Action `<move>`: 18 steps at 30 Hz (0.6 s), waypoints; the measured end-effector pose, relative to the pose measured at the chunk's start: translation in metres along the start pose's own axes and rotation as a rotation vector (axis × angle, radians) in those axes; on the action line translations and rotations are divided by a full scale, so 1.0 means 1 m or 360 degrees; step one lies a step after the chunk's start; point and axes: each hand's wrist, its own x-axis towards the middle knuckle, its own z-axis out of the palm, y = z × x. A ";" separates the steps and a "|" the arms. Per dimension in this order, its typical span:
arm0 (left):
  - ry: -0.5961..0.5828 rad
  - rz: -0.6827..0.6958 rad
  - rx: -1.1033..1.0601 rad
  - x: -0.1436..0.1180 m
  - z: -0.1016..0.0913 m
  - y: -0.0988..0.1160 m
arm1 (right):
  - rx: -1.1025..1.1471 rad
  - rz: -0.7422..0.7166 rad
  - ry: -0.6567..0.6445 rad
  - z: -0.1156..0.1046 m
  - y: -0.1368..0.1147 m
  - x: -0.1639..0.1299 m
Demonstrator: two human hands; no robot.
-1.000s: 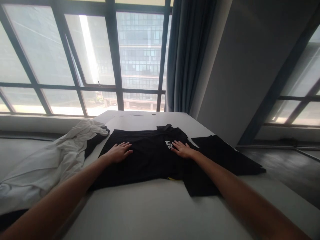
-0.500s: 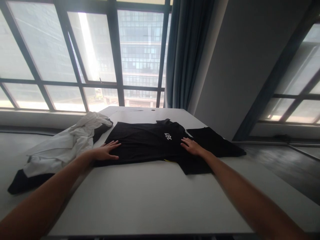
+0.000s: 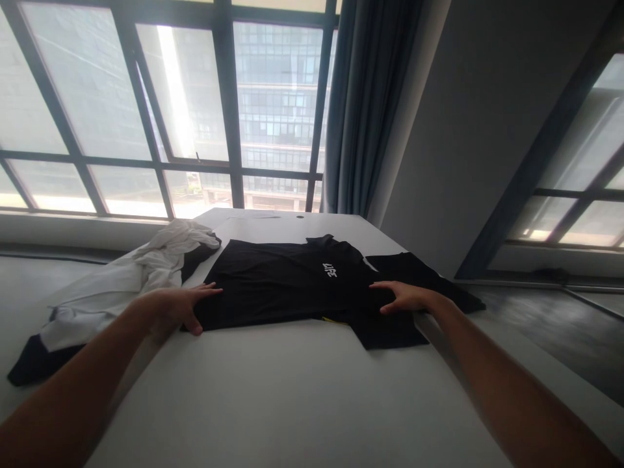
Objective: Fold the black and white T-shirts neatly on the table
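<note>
On the white bench a black shirt lies flat, and I describe every place from this shirt. To the far left of the shirt, a white garment is in a loose heap, and it goes over the left edge of the bench. A dark cloth shows under the near end of this heap. Another dark piece sits between the heap and the left edge of the shirt.

The left hand is at the near left corner of the shirt. Its fingers are stretched out over the black fabric and the thumb points down at the edge, so the hand is open. It touches the corner, but I cannot tell if it grips the fabric.

The shirt has a small white print on the right part of the chest, and the collar is at the far side, toward the windows. A small yellow bit shows at the near hem.

The right hand is on the right side of the shirt, near the sleeve. It is open, with the fingers spread and pointing left, and it rests on the fabric without a closed grip. The right sleeve spreads out flat toward the right edge of the bench.

Behind the shirt, beyond the bench, a blue curtain hangs beside the big windows.
</note>
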 end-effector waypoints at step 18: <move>0.0289 0.0286 -0.0773 -0.006 -0.005 0.015 | -0.0224 0.0203 0.0184 -0.008 0.015 -0.015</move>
